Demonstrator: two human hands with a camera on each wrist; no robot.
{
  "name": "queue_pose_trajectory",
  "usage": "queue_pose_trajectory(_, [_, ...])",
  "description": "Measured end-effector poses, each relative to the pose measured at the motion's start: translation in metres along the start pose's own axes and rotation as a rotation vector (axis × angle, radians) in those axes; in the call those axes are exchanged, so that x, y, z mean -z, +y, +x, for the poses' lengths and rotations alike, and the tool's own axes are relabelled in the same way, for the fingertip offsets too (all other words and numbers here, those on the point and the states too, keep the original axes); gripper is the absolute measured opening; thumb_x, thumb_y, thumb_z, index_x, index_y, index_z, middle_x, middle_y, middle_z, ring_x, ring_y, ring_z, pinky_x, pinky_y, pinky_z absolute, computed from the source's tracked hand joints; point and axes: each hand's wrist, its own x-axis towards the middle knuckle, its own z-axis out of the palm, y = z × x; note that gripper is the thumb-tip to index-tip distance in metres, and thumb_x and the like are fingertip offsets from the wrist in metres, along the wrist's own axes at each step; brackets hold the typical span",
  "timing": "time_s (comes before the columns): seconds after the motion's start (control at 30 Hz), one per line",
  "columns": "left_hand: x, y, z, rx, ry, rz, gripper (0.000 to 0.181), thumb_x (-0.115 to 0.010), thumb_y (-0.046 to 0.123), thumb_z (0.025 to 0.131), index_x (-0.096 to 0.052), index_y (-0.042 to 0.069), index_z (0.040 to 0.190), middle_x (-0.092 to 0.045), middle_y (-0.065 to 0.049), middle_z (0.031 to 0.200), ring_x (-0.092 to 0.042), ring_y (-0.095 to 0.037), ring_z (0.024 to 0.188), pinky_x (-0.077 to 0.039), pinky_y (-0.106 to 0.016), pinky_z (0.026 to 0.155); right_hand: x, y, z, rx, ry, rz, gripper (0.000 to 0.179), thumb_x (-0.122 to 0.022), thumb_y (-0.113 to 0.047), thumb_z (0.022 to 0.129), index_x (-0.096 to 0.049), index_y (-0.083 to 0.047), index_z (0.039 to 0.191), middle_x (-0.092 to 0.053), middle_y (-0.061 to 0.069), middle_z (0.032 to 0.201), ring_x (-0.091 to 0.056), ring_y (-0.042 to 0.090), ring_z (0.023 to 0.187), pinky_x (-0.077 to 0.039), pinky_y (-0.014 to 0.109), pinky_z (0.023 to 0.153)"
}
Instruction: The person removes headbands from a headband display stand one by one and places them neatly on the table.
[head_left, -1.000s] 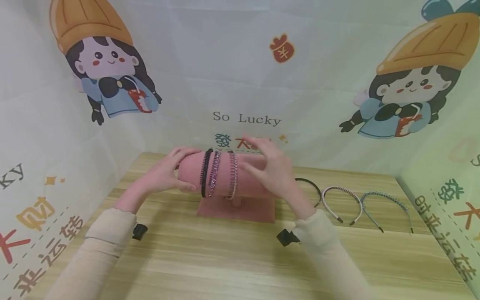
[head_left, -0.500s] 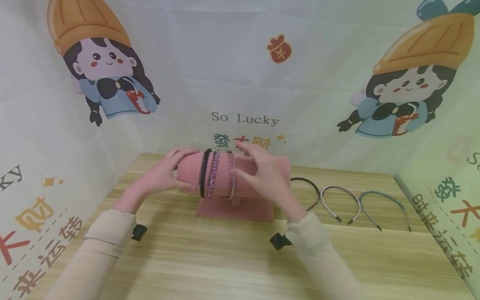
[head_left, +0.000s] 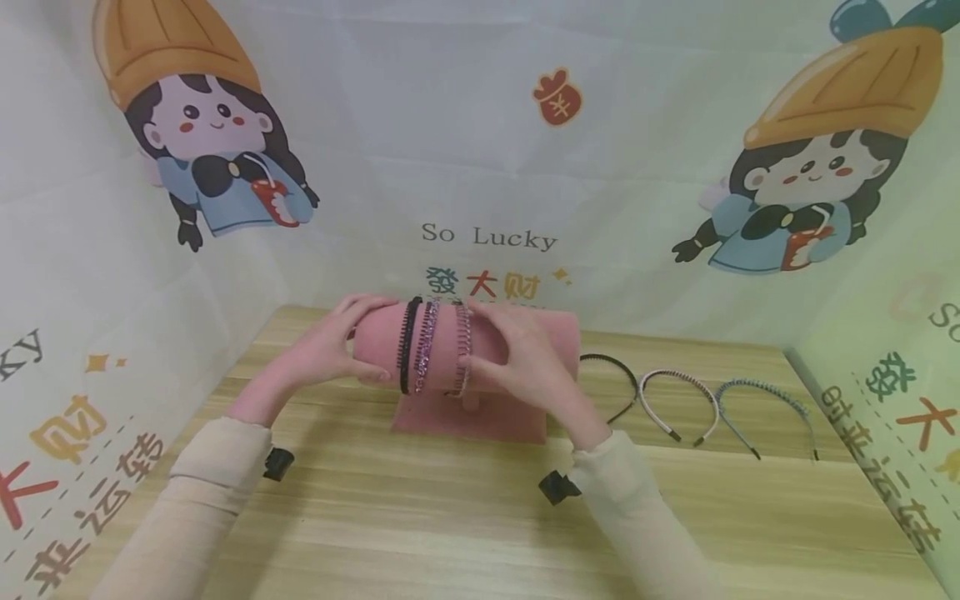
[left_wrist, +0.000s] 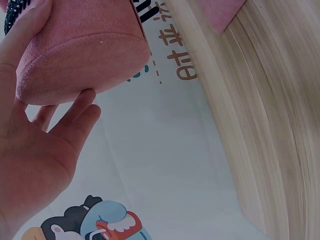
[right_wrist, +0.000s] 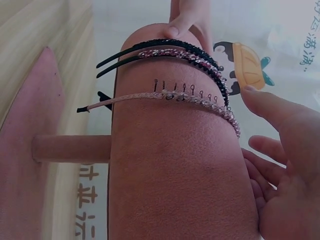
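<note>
A pink padded headband stand (head_left: 525,333) carries three headbands round its roll. My left hand (head_left: 322,337) grips the roll's left end, thumb in front and fingers behind, as the left wrist view also shows. Nearest to that hand is a black headband (head_left: 408,346), then a purple glittery headband (head_left: 428,346). Right of them sits a pale pink beaded headband (head_left: 463,354) with small toothed loops. Close beside it, my right hand (head_left: 528,354) spans the roll with thumb and fingers spread. In the right wrist view its thumb (right_wrist: 260,102) appears apart from the beaded headband.
On the wooden table (head_left: 420,517) to the right lie a black headband (head_left: 611,367), a white headband (head_left: 682,379) and a blue headband (head_left: 768,392). A printed cloth (head_left: 480,167) encloses the back and sides.
My right hand has moved left along the roll and lowered toward the pale pink beaded headband. My left hand keeps its grip on the roll's left end.
</note>
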Motion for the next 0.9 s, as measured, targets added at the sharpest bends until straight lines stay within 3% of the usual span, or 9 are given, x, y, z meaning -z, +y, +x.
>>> queue_pose_trajectory(0.3, [0.000,-0.001,0.000,0.006,-0.006,-0.012,0.104,-0.091,0.027,0.067,-0.031,0.033,0.152,-0.031,-0.011,0.154,-0.046,-0.038,0.132,-0.051,-0.060,0.100,-0.007,-0.001,0.001,-0.001,-0.046,-0.109,0.087,-0.080,-0.049,0.078,-0.038,-0.028,0.151,-0.041,0.006,0.154,-0.034,0.029,0.143,-0.029,0.058,0.121])
queue_pose_trajectory(0.6, [0.003,0.000,0.000,-0.009,-0.003,-0.007,0.103,-0.090,0.026,0.068,-0.031,0.030,0.153,-0.030,-0.013,0.155,-0.045,-0.040,0.133,-0.051,-0.061,0.100,-0.009,-0.002,0.004,0.023,-0.059,-0.214,0.103,-0.089,-0.046,0.067,-0.033,-0.030,0.153,-0.037,0.005,0.150,-0.034,0.028,0.135,-0.032,0.053,0.118])
queue_pose_trajectory(0.9, [0.001,0.001,-0.001,-0.017,-0.005,-0.024,0.101,-0.089,0.021,0.070,-0.031,0.028,0.153,-0.028,-0.014,0.155,-0.044,-0.041,0.133,-0.052,-0.059,0.099,-0.011,-0.002,0.004,0.013,-0.053,-0.264,0.109,-0.092,-0.042,0.064,-0.031,-0.027,0.153,-0.036,0.001,0.156,-0.037,0.025,0.130,-0.035,0.048,0.115])
